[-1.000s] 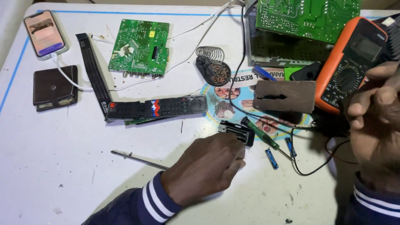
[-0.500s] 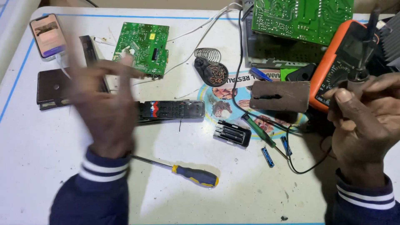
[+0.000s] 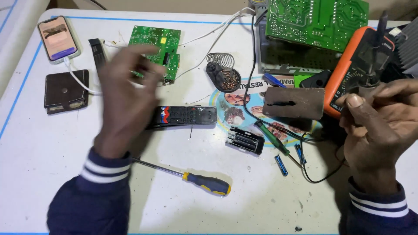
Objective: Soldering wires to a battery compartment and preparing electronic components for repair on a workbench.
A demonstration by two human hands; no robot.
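Multimeter probe (image 3: 379,48), a slim dark rod, stands nearly upright in the right hand (image 3: 381,126) at the right edge of a white worktable (image 3: 39,165), its upper end rising in front of the orange-cased multimeter (image 3: 348,74). The fingers of that hand are closed around the probe's lower part, thumb pressed against the shaft. The left hand (image 3: 128,93), blurred, hovers open and empty above the table with its fingers spread, over a black remote control (image 3: 187,116) and just in front of a small green circuit board (image 3: 159,52). A yellow-and-blue screwdriver (image 3: 191,176) lies on the table near the left sleeve. Right of the remote sit a black battery cover (image 3: 245,140), two loose blue batteries (image 3: 281,165) and a green-handled screwdriver (image 3: 272,139). A phone (image 3: 58,38) on a white cable and a brown wallet (image 3: 66,90) lie at the far left; a larger green circuit board (image 3: 315,21) leans at the top.
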